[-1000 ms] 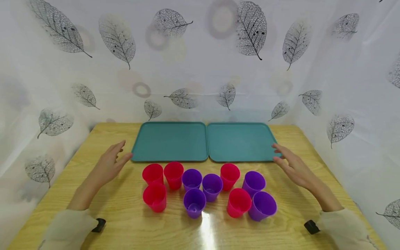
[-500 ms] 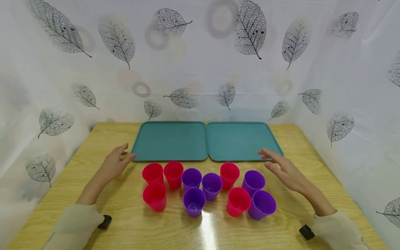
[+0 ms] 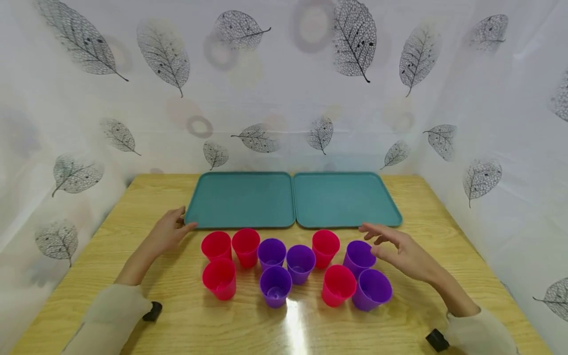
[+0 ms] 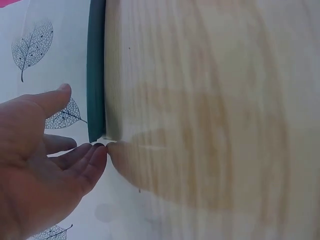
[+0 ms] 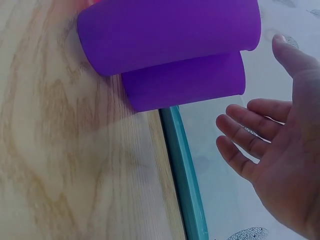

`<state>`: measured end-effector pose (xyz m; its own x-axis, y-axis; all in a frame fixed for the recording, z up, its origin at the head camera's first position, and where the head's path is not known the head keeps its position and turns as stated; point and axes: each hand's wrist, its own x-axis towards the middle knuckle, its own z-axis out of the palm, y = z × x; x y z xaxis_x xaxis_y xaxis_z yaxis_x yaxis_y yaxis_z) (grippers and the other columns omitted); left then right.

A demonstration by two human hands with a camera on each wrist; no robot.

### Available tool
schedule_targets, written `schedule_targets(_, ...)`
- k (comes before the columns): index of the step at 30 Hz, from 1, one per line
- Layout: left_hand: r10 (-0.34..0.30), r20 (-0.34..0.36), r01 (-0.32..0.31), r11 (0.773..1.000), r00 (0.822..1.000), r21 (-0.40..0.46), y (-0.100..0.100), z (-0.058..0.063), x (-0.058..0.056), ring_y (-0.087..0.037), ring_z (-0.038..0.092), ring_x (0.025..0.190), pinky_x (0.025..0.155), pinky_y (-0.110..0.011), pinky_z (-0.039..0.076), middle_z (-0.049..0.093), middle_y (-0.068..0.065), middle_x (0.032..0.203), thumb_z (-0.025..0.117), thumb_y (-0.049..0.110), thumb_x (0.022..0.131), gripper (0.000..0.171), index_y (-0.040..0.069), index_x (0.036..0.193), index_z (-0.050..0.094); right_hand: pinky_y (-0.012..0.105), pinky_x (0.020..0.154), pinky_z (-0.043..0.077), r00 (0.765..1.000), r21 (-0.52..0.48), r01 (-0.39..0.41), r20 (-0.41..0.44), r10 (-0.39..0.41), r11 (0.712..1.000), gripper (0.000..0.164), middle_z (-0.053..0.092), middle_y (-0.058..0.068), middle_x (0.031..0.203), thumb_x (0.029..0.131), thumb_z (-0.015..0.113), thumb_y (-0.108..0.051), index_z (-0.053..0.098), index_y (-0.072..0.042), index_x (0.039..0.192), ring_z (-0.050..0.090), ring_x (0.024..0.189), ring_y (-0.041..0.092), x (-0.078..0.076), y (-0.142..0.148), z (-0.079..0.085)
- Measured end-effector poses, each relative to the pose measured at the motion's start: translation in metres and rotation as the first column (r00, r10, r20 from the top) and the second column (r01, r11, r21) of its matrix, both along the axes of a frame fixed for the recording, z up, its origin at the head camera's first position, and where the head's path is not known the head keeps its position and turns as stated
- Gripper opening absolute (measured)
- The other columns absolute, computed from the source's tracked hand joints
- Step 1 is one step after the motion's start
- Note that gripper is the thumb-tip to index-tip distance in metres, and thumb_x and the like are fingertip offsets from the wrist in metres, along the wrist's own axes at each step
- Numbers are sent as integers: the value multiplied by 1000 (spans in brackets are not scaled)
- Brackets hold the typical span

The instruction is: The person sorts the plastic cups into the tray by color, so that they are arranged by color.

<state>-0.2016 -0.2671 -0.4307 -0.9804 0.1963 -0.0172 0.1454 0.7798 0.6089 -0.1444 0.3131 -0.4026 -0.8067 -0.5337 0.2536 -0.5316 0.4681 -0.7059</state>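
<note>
My left hand [image 3: 165, 233] is at the front left corner of the left teal tray [image 3: 241, 199], its fingers loosely bent. In the left wrist view the fingertips come right up to the tray's end [image 4: 96, 75]; whether they touch it I cannot tell. My right hand [image 3: 410, 256] reaches in beside the farther purple cup [image 3: 358, 256] on the right, fingers spread. A gap parts it from the cup in the right wrist view, where a nearer purple cup [image 5: 170, 35] also shows. Neither hand holds anything.
Upright red and purple cups stand before the trays: three red on the left, among them a front red cup [image 3: 220, 281], three purple mid-table, and two red plus two purple rightward. A right teal tray [image 3: 346, 199] adjoins the left one. Leaf-print cloth [image 3: 284, 88] surrounds the wooden table [image 3: 186, 315].
My right hand has come left and toward me, from the right tray's edge to beside the purple cups. My left hand has moved slightly right and nearer, to the left tray's corner. The cups stay put.
</note>
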Motion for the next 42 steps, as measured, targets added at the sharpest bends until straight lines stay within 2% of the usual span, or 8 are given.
schedule_targets(8, -18, -37, 16, 998, 999, -57, 4, 0, -5, -64, 34, 133, 110, -70, 32, 33, -52, 142, 66, 19, 103, 76, -29, 145, 26, 36, 92, 54, 999, -26, -36, -20, 35, 999, 55, 62, 1, 139, 96, 66, 1, 53, -7, 149, 61, 119, 18, 2, 2, -4)
schedule_targets(13, -18, -14, 17, 996, 1000, -83, 6, -1, -7, -64, 34, 132, 111, -70, 32, 33, -53, 141, 68, 19, 102, 77, -29, 145, 26, 35, 93, 54, 999, -38, -38, 21, 39, 999, 54, 62, 3, 141, 95, 70, 0, 55, -2, 146, 59, 122, 13, 3, 4, -8)
schedule_targets(18, -10, 19, 12, 995, 1000, -97, 6, -3, -10, -64, 33, 132, 111, -69, 32, 32, -52, 141, 68, 20, 101, 79, -30, 145, 25, 36, 94, 54, 998, -44, -40, 43, 42, 998, 56, 63, 10, 140, 95, 69, 0, 55, -7, 148, 58, 124, 12, 6, 5, -10)
schedule_targets(24, -10, 12, 11, 995, 1000, -102, 5, -6, -13, -64, 35, 129, 110, -69, 34, 34, -52, 138, 69, 17, 100, 76, -29, 144, 28, 35, 94, 53, 997, -58, -59, 37, 61, 997, 55, 64, 8, 139, 95, 68, 1, 53, -2, 149, 59, 120, 13, 9, 7, -10)
schedule_targets(32, 1, 10, 0, 995, 1000, -97, 7, -5, -14, -64, 35, 130, 111, -69, 33, 35, -52, 138, 69, 15, 99, 75, -29, 144, 29, 37, 94, 54, 998, -37, -38, 58, 40, 999, 53, 63, 9, 141, 96, 68, 0, 53, 2, 147, 62, 116, 14, 10, 6, -10)
schedule_targets(37, 24, 38, -20, 994, 999, -112, 9, -2, -14, -63, 34, 130, 111, -69, 32, 33, -52, 139, 69, 19, 100, 77, -29, 144, 28, 37, 93, 54, 996, -26, -45, 78, 47, 999, 54, 60, 11, 144, 97, 68, -2, 53, -4, 149, 64, 112, 18, 9, 6, -12)
schedule_targets(42, 39, 66, -31, 993, 997, -115, 10, -1, -15, -63, 34, 131, 111, -69, 32, 31, -52, 141, 69, 22, 101, 79, -28, 145, 27, 35, 91, 54, 994, -12, -54, 95, 55, 998, 55, 61, 8, 141, 97, 68, -4, 54, -10, 150, 65, 108, 19, 8, 5, -13)
